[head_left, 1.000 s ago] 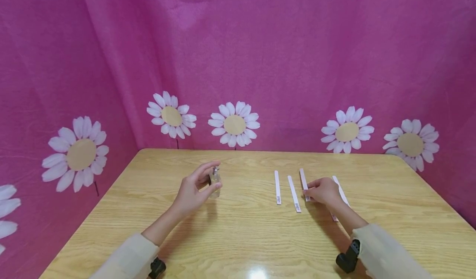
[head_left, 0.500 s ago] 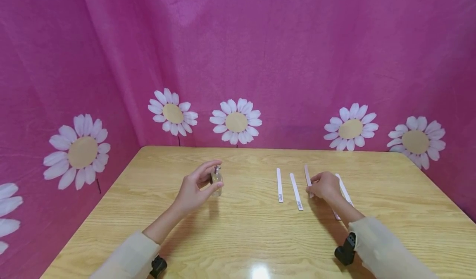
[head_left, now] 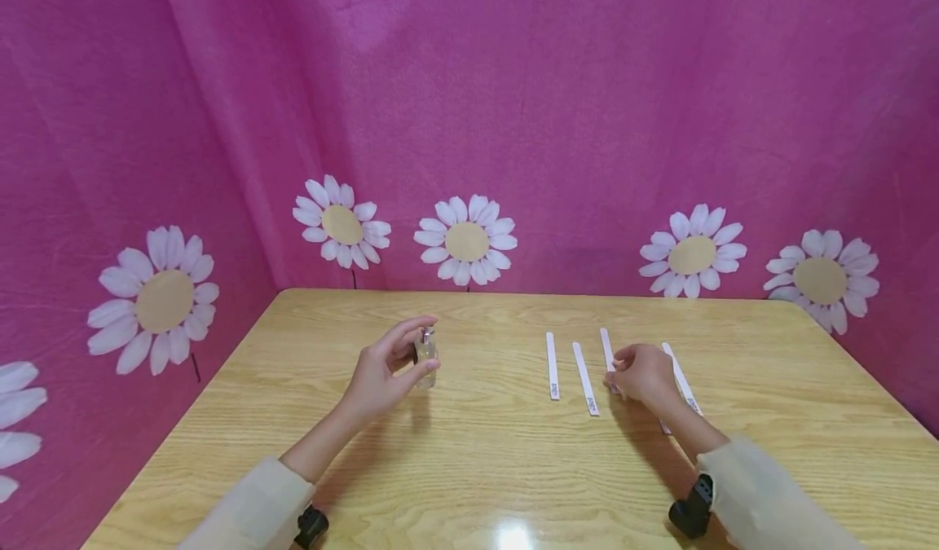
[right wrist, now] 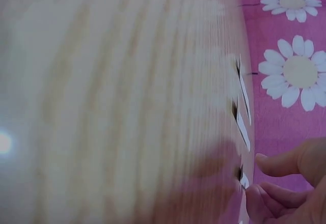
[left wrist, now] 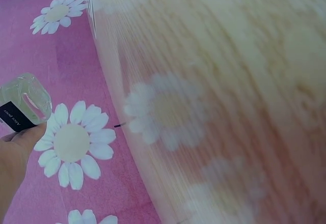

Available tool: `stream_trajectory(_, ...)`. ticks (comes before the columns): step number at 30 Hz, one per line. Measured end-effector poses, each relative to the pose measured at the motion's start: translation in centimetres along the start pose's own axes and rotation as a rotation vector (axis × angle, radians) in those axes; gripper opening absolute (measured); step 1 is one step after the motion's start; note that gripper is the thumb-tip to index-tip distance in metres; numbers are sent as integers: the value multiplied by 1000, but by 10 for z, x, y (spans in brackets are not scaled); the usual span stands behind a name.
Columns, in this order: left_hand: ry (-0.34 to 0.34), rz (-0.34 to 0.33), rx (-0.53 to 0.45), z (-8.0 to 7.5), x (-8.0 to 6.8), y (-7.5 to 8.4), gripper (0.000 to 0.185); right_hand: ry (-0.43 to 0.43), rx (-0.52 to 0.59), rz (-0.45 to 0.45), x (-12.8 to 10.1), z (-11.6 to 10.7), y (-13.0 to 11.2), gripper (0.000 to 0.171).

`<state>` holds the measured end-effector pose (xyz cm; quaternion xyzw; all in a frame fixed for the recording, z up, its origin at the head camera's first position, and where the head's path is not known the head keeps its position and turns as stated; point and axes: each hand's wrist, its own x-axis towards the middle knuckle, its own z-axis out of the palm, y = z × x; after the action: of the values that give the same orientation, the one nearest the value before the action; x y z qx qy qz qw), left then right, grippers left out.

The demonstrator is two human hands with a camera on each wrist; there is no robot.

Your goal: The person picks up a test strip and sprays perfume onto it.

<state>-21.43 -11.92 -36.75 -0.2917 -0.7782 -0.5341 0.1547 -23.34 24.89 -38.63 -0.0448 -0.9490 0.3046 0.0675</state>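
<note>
My left hand (head_left: 376, 380) holds a small clear glass perfume bottle (head_left: 425, 369) upright over the table, thumb low on one side and fingers by its top. In the left wrist view the bottle (left wrist: 26, 102) shows pale liquid and a black label with light lettering. My right hand (head_left: 647, 373) is at the near end of a white paper test strip (head_left: 606, 346) lying on the table. The right wrist view shows a gap between thumb (right wrist: 277, 164) and fingers, with a fingertip right at the strip's end (right wrist: 244, 179).
Two more white strips, a left one (head_left: 553, 367) and a middle one (head_left: 585, 379), lie to the left of my right hand. Another strip (head_left: 681, 377) lies partly under my right forearm. A pink curtain (head_left: 572, 126) with daisies stands behind the wooden table (head_left: 484, 452).
Half a second ago the strip at my right hand was tipped up in the fingers; now it lies flat and the fingers have parted. The left hand and bottle have barely moved.
</note>
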Motion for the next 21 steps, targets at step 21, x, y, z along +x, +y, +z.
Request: stream_trajectory(21, -4, -21, -27, 0, -2, 3, 51, -57, 22, -52, -25, 14, -22, 32)
